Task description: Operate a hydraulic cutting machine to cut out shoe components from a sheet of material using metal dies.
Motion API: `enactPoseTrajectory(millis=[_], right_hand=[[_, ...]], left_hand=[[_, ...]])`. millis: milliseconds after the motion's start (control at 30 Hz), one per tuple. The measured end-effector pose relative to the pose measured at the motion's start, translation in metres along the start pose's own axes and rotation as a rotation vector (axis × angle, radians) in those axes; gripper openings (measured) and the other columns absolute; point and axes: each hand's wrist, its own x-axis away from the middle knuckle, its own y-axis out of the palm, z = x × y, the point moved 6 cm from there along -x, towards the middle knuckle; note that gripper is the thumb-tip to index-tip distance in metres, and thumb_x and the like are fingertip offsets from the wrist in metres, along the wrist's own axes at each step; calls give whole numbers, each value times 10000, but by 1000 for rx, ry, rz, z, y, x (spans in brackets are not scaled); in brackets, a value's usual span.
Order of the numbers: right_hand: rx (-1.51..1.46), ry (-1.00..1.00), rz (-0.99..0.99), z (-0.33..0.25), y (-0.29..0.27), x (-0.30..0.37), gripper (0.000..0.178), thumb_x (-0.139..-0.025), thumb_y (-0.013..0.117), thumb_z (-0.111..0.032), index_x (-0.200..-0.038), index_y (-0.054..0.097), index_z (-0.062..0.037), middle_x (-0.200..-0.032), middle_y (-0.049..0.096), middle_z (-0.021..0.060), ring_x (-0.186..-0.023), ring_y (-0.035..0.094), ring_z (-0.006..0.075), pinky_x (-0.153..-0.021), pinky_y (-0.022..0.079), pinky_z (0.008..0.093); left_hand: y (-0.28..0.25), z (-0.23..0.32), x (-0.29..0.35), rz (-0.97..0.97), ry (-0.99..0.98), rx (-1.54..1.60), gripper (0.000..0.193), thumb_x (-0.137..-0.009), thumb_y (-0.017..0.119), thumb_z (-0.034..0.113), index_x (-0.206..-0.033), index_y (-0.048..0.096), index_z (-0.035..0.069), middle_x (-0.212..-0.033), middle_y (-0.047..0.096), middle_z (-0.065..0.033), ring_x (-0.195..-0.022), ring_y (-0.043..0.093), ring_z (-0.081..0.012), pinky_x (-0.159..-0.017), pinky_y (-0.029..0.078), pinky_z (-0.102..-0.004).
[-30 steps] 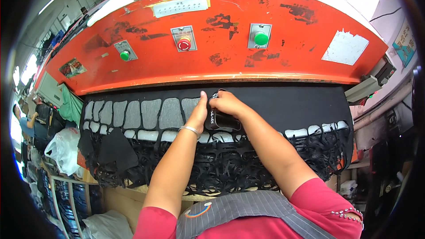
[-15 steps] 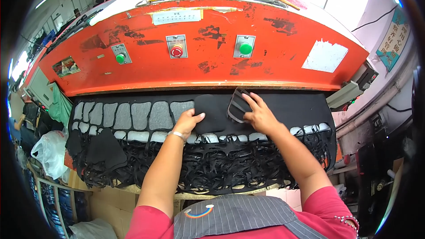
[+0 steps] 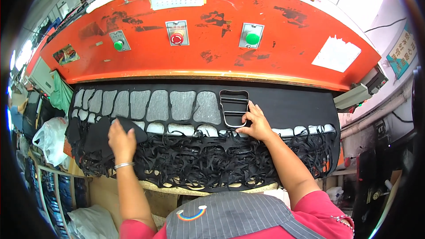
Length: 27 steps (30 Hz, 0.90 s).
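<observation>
My left hand [image 3: 121, 140] pinches a black cut-out piece [image 3: 138, 133] of sheet material. That piece lies over several other black pieces [image 3: 95, 136] piled at the left front. My right hand [image 3: 257, 123] grips the right side of a metal cutting die [image 3: 234, 113], an outline frame with crossbars. The die rests flat on the black sheet [image 3: 294, 108], just right of a row of gaps where grey backing [image 3: 183, 105] shows. Narrow black offcut strips [image 3: 199, 159] lie tangled along the front edge.
Behind the sheet rises the orange front of a press [image 3: 150, 57], with a red button [image 3: 177, 39] and two green buttons [image 3: 252, 39]. A white plastic bag [image 3: 49, 139] hangs at the left, below a green cloth [image 3: 61, 94].
My left hand has carried the cut piece leftward to the pile, baring another grey gap. My right hand has set the tilted die down flat beside that gap.
</observation>
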Motion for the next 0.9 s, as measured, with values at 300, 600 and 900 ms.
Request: enactPoseTrajectory(millis=[300, 600, 900], right_hand=[[66, -39, 30, 1, 7, 7, 418, -591, 826, -354, -797, 564, -102, -1370, 327, 360, -1329, 298, 427, -1091, 221, 502], [108, -80, 40, 5, 5, -11, 409, -611, 808, -342, -804, 549, -93, -1350, 350, 363, -1307, 329, 434, -1089, 228, 509], [180, -48, 3, 17, -3, -25, 425, -637, 788, -362, -861, 552, -90, -1350, 350, 357, -1308, 320, 436, -1092, 226, 502]], left_hand=[[51, 95, 8, -429, 157, 328, 420, -809, 651, 222, -1156, 566, 1, -1103, 593, -156, -985, 550, -328, -865, 436, -430], [69, 95, 34, -143, 347, 257, 396, -840, 632, 194, -1185, 563, 12, -1211, 559, -219, -1176, 503, -359, -980, 416, -400], [25, -67, -27, -40, -605, 1023, 299, -935, 529, 213, -1124, 542, -18, -881, 623, -55, -635, 598, -112, -482, 485, -254]])
